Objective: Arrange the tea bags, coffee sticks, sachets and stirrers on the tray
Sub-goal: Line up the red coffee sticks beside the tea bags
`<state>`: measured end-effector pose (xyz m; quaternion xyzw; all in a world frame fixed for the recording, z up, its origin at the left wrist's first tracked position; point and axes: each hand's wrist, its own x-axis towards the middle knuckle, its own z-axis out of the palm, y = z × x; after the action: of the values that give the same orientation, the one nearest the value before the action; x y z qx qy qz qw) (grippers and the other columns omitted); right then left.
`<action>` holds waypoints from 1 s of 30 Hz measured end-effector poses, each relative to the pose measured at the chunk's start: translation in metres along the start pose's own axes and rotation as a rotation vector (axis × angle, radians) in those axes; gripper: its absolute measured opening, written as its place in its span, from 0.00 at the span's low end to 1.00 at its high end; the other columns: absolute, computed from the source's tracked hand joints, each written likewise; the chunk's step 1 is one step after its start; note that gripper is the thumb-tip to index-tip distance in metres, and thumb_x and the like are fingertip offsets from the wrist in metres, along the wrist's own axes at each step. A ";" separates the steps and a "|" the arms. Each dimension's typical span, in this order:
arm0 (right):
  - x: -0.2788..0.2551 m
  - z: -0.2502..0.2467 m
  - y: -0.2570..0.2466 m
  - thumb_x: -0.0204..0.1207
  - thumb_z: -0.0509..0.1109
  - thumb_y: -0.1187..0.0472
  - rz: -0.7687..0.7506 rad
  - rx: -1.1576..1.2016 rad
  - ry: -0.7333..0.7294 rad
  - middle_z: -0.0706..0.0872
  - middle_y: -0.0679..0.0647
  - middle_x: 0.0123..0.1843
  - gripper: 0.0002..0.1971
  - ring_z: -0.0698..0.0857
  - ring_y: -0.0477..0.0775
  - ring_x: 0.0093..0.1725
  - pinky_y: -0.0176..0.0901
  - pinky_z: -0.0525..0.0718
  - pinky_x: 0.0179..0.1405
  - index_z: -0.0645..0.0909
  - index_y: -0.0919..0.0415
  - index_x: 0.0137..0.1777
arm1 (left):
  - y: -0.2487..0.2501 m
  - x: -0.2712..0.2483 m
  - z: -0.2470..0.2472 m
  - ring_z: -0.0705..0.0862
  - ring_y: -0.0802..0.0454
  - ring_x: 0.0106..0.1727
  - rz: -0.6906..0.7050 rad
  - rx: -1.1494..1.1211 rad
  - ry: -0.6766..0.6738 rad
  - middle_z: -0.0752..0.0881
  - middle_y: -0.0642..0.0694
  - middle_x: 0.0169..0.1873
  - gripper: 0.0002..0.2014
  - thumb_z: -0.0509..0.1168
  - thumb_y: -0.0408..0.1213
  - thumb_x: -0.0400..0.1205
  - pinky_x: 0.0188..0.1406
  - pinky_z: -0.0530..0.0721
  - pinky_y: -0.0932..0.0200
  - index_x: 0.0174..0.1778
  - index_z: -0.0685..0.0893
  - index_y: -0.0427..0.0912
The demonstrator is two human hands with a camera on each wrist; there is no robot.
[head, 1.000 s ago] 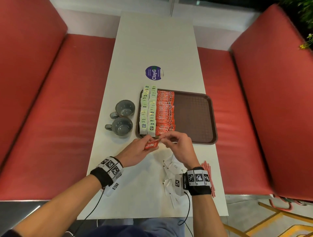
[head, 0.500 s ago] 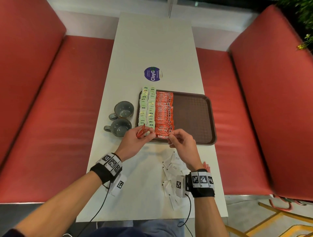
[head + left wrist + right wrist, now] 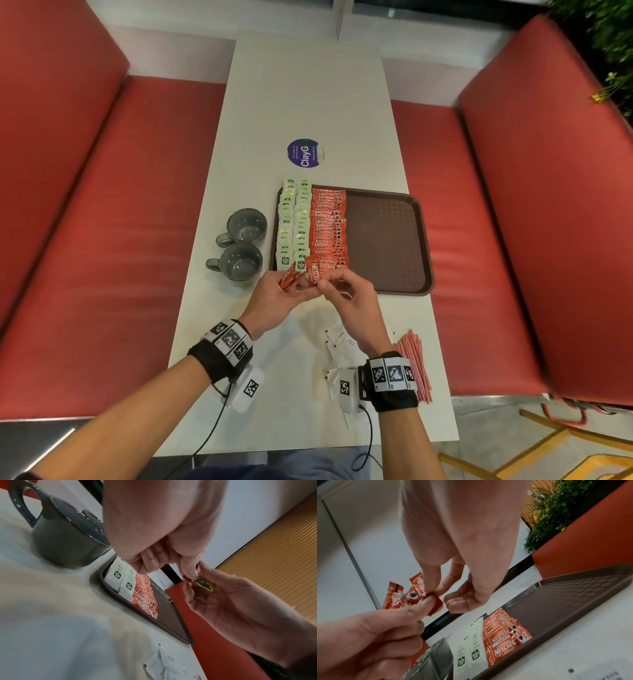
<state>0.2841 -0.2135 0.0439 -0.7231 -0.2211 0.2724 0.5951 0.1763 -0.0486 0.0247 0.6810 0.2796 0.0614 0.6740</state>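
Observation:
A brown tray [image 3: 390, 274] holds two columns of green-and-white tea bags [image 3: 293, 222] along its left side and a row of red coffee sticks [image 3: 329, 226] beside them. Just in front of the tray's near left corner, my left hand [image 3: 294, 287] grips a small bunch of coffee sticks [image 3: 287, 279]. My right hand [image 3: 325, 282] pinches one stick [image 3: 313, 274] of that bunch between thumb and forefinger [image 3: 435, 582]. In the right wrist view the pinched stick [image 3: 419, 586] stands up from the bunch [image 3: 395, 597]. White sachets [image 3: 339, 342] and red stirrers [image 3: 414, 363] lie on the table by my right wrist.
Two grey mugs [image 3: 246, 224] [image 3: 239, 262] stand left of the tray, close to my left hand. A round purple sticker [image 3: 305, 153] lies beyond the tray. The tray's right half [image 3: 383, 233] is bare. Red bench seats [image 3: 102, 240] flank the narrow white table.
My right hand laid a stick at the front of the row on the tray, then came back to my left hand and took hold of another stick from the bunch.

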 end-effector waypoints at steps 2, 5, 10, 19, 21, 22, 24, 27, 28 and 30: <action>-0.001 0.004 0.002 0.88 0.78 0.61 0.012 0.001 -0.016 0.94 0.49 0.53 0.01 0.91 0.50 0.55 0.47 0.89 0.61 0.89 0.56 0.55 | 0.001 0.000 -0.002 0.90 0.65 0.46 -0.003 0.023 -0.014 0.89 0.51 0.33 0.12 0.86 0.44 0.77 0.61 0.88 0.53 0.36 0.89 0.47; 0.002 0.006 0.001 0.92 0.72 0.62 0.033 0.071 0.003 0.94 0.58 0.52 0.02 0.93 0.61 0.55 0.58 0.93 0.59 0.84 0.59 0.57 | 0.006 0.003 -0.005 0.92 0.57 0.63 0.023 -0.059 -0.019 0.96 0.51 0.50 0.15 0.87 0.42 0.75 0.70 0.89 0.45 0.41 0.91 0.37; 0.007 0.003 -0.008 0.91 0.74 0.62 -0.020 -0.034 -0.031 0.94 0.54 0.47 0.02 0.94 0.57 0.45 0.56 0.95 0.47 0.87 0.56 0.59 | 0.021 0.004 -0.007 0.93 0.62 0.60 0.023 -0.155 0.036 0.95 0.53 0.48 0.19 0.86 0.40 0.77 0.73 0.88 0.46 0.63 0.92 0.45; 0.012 -0.026 -0.001 0.84 0.82 0.64 -0.011 -0.093 -0.009 0.95 0.55 0.44 0.04 0.94 0.61 0.46 0.50 0.95 0.54 0.91 0.58 0.55 | 0.013 0.013 -0.005 0.90 0.57 0.70 -0.008 -0.219 0.133 0.95 0.54 0.61 0.17 0.84 0.44 0.78 0.73 0.86 0.49 0.61 0.94 0.44; 0.014 -0.043 0.008 0.83 0.83 0.62 0.013 -0.190 0.016 0.96 0.49 0.46 0.04 0.94 0.53 0.48 0.45 0.93 0.56 0.93 0.53 0.53 | 0.007 0.018 -0.011 0.90 0.59 0.70 -0.021 -0.226 0.210 0.96 0.54 0.60 0.10 0.82 0.41 0.80 0.74 0.86 0.52 0.53 0.95 0.40; 0.016 -0.053 0.013 0.82 0.84 0.61 0.022 -0.263 0.036 0.96 0.46 0.47 0.04 0.94 0.48 0.49 0.42 0.92 0.56 0.94 0.50 0.52 | 0.004 0.020 -0.015 0.90 0.59 0.70 -0.020 -0.213 0.229 0.96 0.53 0.59 0.08 0.82 0.39 0.82 0.74 0.86 0.53 0.50 0.94 0.38; 0.020 -0.073 0.026 0.79 0.86 0.59 0.038 -0.429 0.094 0.95 0.43 0.45 0.05 0.92 0.43 0.48 0.38 0.89 0.53 0.95 0.46 0.49 | 0.001 0.023 -0.019 0.90 0.60 0.69 -0.011 -0.140 0.226 0.96 0.52 0.57 0.07 0.80 0.41 0.84 0.71 0.85 0.58 0.49 0.93 0.40; 0.030 -0.092 0.044 0.79 0.86 0.59 0.069 -0.581 0.131 0.93 0.40 0.42 0.06 0.89 0.41 0.44 0.41 0.87 0.50 0.97 0.45 0.49 | 0.001 0.022 -0.019 0.88 0.68 0.55 -0.001 0.071 0.141 0.93 0.61 0.50 0.16 0.70 0.50 0.91 0.59 0.84 0.66 0.43 0.91 0.44; 0.034 -0.094 0.049 0.80 0.85 0.60 0.071 -0.612 0.121 0.93 0.40 0.42 0.06 0.89 0.39 0.44 0.41 0.87 0.51 0.97 0.45 0.50 | -0.003 0.024 -0.016 0.85 0.67 0.45 0.008 0.175 0.125 0.90 0.61 0.41 0.21 0.66 0.53 0.92 0.51 0.83 0.65 0.40 0.88 0.42; 0.043 -0.092 0.056 0.82 0.83 0.60 0.067 -0.658 0.088 0.94 0.40 0.44 0.06 0.88 0.36 0.45 0.38 0.86 0.52 0.98 0.47 0.53 | -0.007 0.023 -0.007 0.79 0.61 0.36 0.034 0.372 0.061 0.83 0.55 0.35 0.23 0.62 0.51 0.95 0.38 0.78 0.65 0.40 0.86 0.39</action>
<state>0.3772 -0.2647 -0.0032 -0.8945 -0.2472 0.1742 0.3293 0.1903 -0.0321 0.0118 0.7963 0.2950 0.0407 0.5265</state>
